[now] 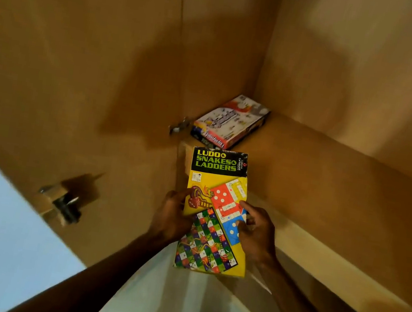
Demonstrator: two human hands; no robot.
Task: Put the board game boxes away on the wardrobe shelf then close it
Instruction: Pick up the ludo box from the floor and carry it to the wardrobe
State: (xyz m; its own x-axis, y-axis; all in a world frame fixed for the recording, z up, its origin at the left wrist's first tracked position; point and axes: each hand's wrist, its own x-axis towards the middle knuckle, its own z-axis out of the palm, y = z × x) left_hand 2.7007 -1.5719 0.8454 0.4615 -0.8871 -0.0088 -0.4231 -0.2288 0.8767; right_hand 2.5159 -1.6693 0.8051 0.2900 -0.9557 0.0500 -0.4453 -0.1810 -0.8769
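Two board game boxes are in view: a yellow Ludo box (207, 240) held in both hands, and a white box (231, 122) lying flat in the back left corner of the wardrobe shelf (331, 182). The left hand (173, 215) has its grip closed on the yellow Ludo box's left edge and the right hand (257, 235) on its right edge, digits curled onto the lid. The box's far end reaches over the shelf's front edge, just short of the white box.

Yellow Ludo box (217, 212) near white box (229, 123) on shelf (331, 182)
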